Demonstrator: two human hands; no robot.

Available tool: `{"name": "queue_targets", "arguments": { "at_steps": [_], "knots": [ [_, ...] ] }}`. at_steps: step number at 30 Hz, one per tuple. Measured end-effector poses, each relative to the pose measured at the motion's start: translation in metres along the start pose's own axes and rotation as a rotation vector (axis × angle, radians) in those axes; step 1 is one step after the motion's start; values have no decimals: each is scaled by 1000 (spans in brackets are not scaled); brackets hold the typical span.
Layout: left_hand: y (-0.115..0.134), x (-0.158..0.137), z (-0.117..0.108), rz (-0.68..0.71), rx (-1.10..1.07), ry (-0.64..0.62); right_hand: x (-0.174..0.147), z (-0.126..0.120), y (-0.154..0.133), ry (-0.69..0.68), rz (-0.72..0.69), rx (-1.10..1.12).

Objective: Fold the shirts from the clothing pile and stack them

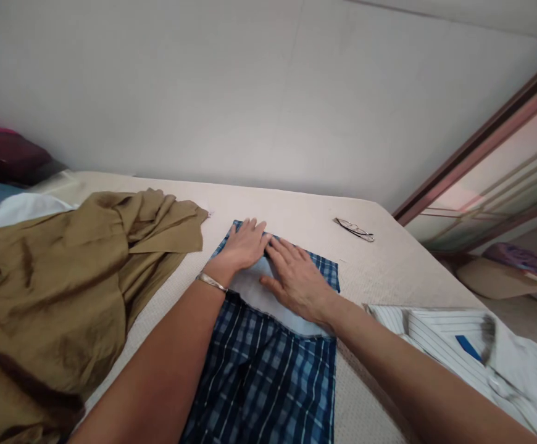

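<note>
Blue plaid cloth (pixel 273 376), which looks like a garment, lies spread in front of me with a pale light-blue panel (pixel 291 317) showing between its plaid parts. My left hand (pixel 245 243) rests flat on its far left part, fingers stretched toward the wall. Just to the right, my right hand (pixel 299 280) lies over the pale panel with its fingertips at the far plaid strip. The two hands meet at the fingertips. Both have their fingers extended and press down on the cloth. A silver bracelet (pixel 212 282) circles my left wrist.
A rumpled olive-brown garment (pixel 83 265) covers the left side of the bed-like surface (pixel 278 202). Eyeglasses (pixel 354 229) lie at the far right. A folded white striped shirt (pixel 453 345) sits at the near right. Behind stands a pale wall (pixel 231 92).
</note>
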State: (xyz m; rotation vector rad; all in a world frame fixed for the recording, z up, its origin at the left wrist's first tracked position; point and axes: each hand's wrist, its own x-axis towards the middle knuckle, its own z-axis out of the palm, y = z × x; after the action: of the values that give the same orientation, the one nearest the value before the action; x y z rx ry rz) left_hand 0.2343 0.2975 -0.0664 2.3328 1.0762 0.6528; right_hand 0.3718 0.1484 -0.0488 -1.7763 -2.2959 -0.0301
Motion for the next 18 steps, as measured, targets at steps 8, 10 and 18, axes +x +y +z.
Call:
{"name": "queue_targets", "arguments": {
  "at_steps": [8, 10, 18],
  "knots": [
    [-26, -6, 28, -33, 146, -40, -9, 37, 1, -68, 28, -8],
    [-17, -4, 18, -59, 236, -126, -9, 35, 0, -57, 26, -11],
    [25, -132, -81, -51, 530, -432, -10, 34, -3, -66, 65, 35]
  ]
}}
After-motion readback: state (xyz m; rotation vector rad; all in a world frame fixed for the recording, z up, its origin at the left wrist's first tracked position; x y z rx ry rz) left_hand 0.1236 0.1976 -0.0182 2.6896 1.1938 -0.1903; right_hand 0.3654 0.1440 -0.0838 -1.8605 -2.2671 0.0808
